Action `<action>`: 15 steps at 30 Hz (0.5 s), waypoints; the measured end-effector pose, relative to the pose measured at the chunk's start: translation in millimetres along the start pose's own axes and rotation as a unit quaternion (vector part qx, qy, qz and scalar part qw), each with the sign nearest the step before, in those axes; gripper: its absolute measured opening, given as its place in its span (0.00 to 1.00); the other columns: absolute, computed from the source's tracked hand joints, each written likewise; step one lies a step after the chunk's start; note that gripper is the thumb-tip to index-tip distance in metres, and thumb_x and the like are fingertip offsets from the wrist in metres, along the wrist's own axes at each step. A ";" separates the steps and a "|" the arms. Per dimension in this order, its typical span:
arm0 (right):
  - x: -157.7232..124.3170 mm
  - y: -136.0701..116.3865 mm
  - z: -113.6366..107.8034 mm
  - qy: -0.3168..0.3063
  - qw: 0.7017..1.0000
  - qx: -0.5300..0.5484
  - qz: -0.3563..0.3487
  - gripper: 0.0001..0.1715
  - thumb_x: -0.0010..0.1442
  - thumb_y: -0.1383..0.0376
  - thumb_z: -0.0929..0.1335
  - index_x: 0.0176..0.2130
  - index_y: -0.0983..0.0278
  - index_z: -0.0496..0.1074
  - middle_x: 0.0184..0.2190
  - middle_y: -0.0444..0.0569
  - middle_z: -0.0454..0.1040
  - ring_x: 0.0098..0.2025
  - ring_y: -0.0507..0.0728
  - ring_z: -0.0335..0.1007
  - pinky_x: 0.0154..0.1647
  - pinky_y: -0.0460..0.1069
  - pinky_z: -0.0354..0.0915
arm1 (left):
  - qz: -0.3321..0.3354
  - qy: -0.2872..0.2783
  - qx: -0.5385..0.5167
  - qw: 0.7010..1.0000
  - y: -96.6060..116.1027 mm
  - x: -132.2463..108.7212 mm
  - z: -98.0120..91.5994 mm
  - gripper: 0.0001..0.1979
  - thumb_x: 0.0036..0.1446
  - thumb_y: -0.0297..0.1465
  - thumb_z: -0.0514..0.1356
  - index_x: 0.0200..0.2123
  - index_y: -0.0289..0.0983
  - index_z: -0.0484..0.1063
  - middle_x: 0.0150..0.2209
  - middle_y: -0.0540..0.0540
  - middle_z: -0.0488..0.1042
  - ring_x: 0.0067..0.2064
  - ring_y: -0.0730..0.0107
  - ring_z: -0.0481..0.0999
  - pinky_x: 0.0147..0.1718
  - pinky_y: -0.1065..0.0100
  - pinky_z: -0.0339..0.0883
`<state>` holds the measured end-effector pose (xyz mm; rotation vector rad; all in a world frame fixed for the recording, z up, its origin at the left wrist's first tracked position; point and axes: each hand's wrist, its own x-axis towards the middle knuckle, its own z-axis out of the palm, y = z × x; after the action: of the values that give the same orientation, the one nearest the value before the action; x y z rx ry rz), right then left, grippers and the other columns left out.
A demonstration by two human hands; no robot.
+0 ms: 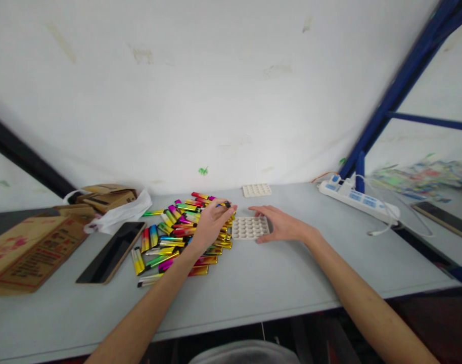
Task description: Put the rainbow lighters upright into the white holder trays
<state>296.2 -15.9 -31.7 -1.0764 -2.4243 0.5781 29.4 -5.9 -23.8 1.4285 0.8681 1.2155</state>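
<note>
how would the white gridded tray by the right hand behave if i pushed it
The tray looks rigid, with straight edges. Its many pockets suggest it is light for its size. Lying flat on the table, it would likely slide, not tip.

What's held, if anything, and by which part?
Left hand pinches a slim item near its dark end. Right hand brackets the right end of a white rectangular dimpled tray; hold unclear.

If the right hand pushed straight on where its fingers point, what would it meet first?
Most likely the near white tray, whose right end lies inside the curve of the right hand; then perhaps the left hand. Depth is unclear.
</note>
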 end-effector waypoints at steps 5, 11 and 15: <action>0.6 -0.4 0.0 0.000 1.000 0.001 -0.003 0.57 0.51 0.54 0.80 0.70 0.60 0.57 0.55 0.58 0.72 0.56 0.67 0.69 0.60 0.64 0.65 | 0.022 -0.012 0.082 0.996 -8.5 6.2 -0.2 0.16 0.58 0.41 0.68 0.42 0.38 0.69 0.42 0.41 0.83 0.46 0.58 0.83 0.50 0.57 0.75; 0.5 2.5 1.7 0.000 1.000 0.002 0.003 0.58 0.51 0.54 0.80 0.71 0.59 0.56 0.55 0.57 0.72 0.57 0.67 0.68 0.60 0.64 0.65 | 0.119 -0.016 0.329 0.937 -0.4 7.8 -4.1 0.13 0.62 0.37 0.63 0.47 0.38 0.79 0.46 0.41 0.80 0.48 0.58 0.79 0.50 0.58 0.74; 0.5 2.5 1.3 -0.005 1.000 0.001 0.004 0.58 0.51 0.53 0.80 0.71 0.60 0.56 0.55 0.58 0.72 0.57 0.67 0.68 0.61 0.64 0.64 | 0.148 -0.051 0.387 0.909 2.8 8.8 -9.0 0.17 0.66 0.34 0.57 0.55 0.37 0.76 0.48 0.41 0.81 0.48 0.59 0.80 0.52 0.57 0.72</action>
<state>296.6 -14.3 -34.0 -1.0869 -2.4278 0.5885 22.4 4.0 -19.4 2.3100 1.1563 1.0315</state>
